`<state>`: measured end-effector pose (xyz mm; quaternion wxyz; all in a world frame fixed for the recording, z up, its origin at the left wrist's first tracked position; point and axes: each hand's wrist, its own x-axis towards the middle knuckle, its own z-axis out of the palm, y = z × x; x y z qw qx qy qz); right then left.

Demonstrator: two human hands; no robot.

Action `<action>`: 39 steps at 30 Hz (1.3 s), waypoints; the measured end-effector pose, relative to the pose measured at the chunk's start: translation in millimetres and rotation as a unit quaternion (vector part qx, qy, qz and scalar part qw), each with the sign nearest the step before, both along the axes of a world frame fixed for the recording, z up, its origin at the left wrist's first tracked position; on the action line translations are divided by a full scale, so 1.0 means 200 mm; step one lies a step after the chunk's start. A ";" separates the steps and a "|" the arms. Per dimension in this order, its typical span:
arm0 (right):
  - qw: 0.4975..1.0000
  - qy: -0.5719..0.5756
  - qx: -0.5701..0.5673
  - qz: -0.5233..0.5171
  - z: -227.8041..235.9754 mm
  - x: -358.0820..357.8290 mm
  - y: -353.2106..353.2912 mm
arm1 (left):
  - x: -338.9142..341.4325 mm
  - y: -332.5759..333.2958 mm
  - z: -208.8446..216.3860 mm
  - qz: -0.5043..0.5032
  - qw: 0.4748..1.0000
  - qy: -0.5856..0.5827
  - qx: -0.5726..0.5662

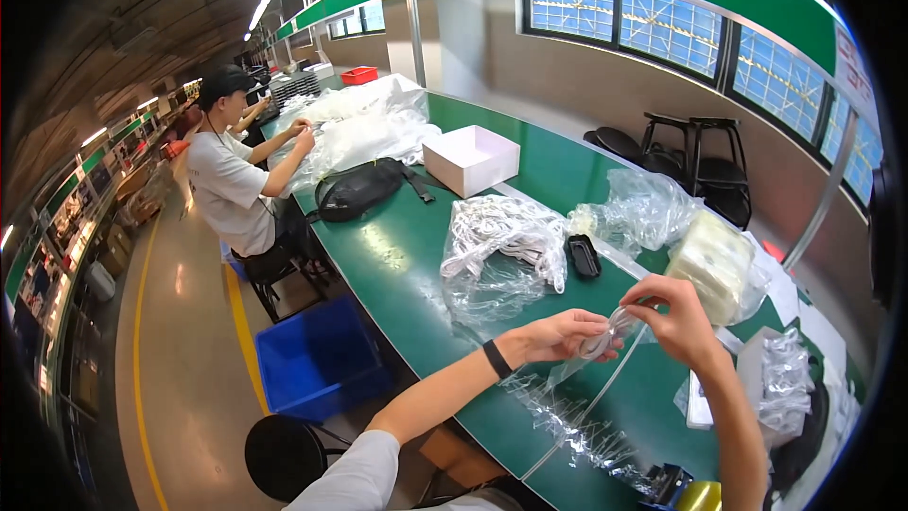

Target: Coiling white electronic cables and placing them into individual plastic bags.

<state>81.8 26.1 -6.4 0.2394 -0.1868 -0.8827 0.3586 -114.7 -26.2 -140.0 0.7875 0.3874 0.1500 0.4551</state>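
Note:
Over the green table (388, 265), both my hands are closed on a coiled white cable in a small clear plastic bag (598, 344). My left hand (566, 333), with a black band on its wrist, grips the coil from the left. From the right, the fingers of my right hand (673, 317) pinch the upper part of the bag. Beyond them lies a heap of white cables (506, 235) on clear plastic. A small black case-like object (584, 256) is beside that heap. Clear plastic bags (582, 428) are strewn below my hands.
A white box (472, 160) and black bag (364, 189) lie farther along. At right sit a stack of clear bags (711, 265) and a box of wrapped items (780, 383). A blue bin (322, 360) and black stool (284, 462) stand left. A co-worker (227, 170) sits farther off.

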 end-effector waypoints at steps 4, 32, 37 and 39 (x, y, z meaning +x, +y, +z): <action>0.996 0.034 -0.014 -0.082 0.00 -0.03 -0.05 | -0.01 -0.02 0.01 -0.012 1.000 0.029 -0.001; 0.987 -0.020 -0.031 -0.156 -0.26 -0.01 -0.04 | 0.08 -0.02 0.04 0.391 0.902 0.146 0.111; 0.983 0.044 -0.082 -0.155 -0.30 -0.03 -0.07 | 0.11 -0.02 0.04 0.408 0.896 0.132 0.115; 0.985 0.032 -0.061 -0.158 -0.31 -0.04 -0.06 | 0.12 -0.03 0.05 0.424 0.887 0.135 0.121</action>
